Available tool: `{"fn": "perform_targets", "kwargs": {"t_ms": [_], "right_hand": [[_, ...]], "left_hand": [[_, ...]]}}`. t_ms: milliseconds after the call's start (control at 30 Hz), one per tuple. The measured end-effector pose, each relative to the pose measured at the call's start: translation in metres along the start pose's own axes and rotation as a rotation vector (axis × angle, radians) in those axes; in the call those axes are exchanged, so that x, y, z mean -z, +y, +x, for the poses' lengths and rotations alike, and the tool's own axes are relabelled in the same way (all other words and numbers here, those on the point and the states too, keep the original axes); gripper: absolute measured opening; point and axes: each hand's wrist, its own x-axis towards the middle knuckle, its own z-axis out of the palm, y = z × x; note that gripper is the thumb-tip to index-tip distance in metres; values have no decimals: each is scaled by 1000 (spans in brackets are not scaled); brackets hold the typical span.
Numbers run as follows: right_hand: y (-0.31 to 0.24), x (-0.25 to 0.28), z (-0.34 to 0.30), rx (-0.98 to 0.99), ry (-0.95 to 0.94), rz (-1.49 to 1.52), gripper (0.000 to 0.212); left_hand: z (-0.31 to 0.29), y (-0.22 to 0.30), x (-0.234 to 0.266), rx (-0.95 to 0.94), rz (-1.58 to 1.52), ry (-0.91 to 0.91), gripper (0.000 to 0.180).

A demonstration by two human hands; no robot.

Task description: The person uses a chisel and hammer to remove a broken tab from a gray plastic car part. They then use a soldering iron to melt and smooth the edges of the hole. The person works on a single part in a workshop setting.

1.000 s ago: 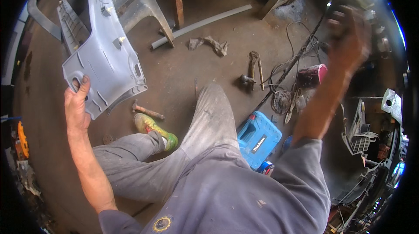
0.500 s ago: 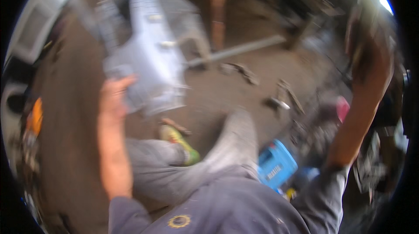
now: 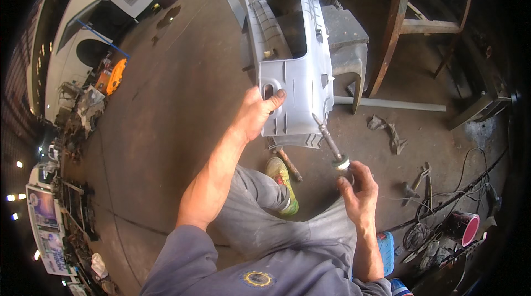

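My left hand grips the near left corner of a light grey plastic trim panel, its thumb lying over the face beside an oval slot. The panel has moulded ribs, white clips on its right edge, and two long arms reaching away from me. Its far part lies over a grey plastic chair. In my right hand is a soldering iron, held by its handle, which the fingers mostly hide. The iron's metal tip points up and left, close to the panel's lower right edge; whether it touches I cannot tell.
A wooden frame and a metal bar stand or lie beyond the chair. Right of me are cables, a hammer, a pink-and-black tin and a blue case. A stick lies beside my shoe.
My right hand has come down from the far right to the panel, and the soldering iron now shows in it. My view has turned left; my left hand still grips the panel.
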Motion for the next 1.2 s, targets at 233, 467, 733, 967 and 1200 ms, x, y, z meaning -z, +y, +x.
{"fn": "perform_targets", "kwargs": {"t_ms": [233, 467, 733, 967, 1200], "right_hand": [[-19, 7, 0, 127, 23, -278, 36], [-40, 1, 9, 285, 73, -467, 36], [-41, -2, 13, 368, 135, -558, 36], [-44, -2, 14, 391, 144, -596, 36], [-26, 7, 17, 40, 90, -64, 31]], "left_hand": [[2, 15, -10, -52, 22, -12, 19], [2, 20, -12, -38, 30, -4, 21], [1, 21, -14, -47, 8, -3, 21], [0, 21, -13, -54, 35, -12, 21], [1, 20, -16, -66, -5, 6, 22]]}}
